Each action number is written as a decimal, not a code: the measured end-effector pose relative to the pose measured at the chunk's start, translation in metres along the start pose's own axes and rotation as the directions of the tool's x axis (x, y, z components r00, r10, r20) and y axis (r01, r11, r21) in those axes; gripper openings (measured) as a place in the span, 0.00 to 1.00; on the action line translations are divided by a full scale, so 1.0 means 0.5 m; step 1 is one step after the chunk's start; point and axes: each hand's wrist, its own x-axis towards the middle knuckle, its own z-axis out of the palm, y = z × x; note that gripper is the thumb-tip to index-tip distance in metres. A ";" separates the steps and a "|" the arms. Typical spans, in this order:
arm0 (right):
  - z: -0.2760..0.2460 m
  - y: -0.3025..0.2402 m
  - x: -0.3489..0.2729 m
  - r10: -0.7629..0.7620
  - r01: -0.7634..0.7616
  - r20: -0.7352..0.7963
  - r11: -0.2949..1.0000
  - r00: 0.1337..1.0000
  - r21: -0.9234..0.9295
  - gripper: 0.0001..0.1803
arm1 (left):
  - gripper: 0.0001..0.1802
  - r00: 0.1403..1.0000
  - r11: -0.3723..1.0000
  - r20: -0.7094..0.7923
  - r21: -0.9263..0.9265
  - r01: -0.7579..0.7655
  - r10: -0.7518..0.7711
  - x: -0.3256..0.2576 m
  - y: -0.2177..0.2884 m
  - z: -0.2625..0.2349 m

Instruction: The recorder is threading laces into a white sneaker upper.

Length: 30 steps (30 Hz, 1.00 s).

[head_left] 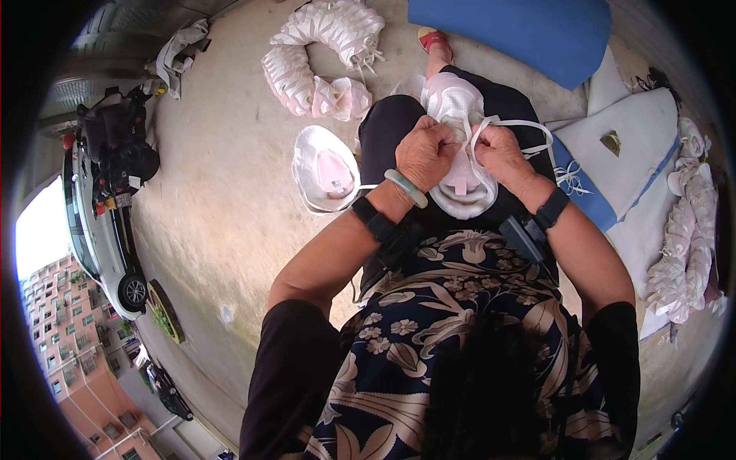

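Observation:
A pink-and-white shoe upper (452, 96) lies across my lap, its toe pointing away and its padded collar toward me. My left hand (423, 153) is closed in a pinch at the left edge of its lacing opening; the fingertips are partly hidden. On the opposite edge my right hand (502, 153) pinches a white shoelace (540, 129), which loops out to the right. Another stretch of white lace shows by my left wrist. Beside my left knee, a second shoe upper (323, 165) rests on the ground with its pale pink inside showing.
A curved stack of pink-and-white shoe uppers (307, 65) lies on the concrete at the far left. Blue-and-white sheets (621, 153) spread to the right, with loose white laces (571, 178) on them. More stacked uppers (682, 230) lie farther right. A scooter (115, 146) and a car stand left.

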 end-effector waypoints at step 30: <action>-0.180 0.012 -0.049 -0.424 0.360 0.020 0.742 0.906 -0.565 0.12 | 0.20 0.949 0.803 0.010 0.530 -0.272 0.315 -0.047 -0.063 -0.154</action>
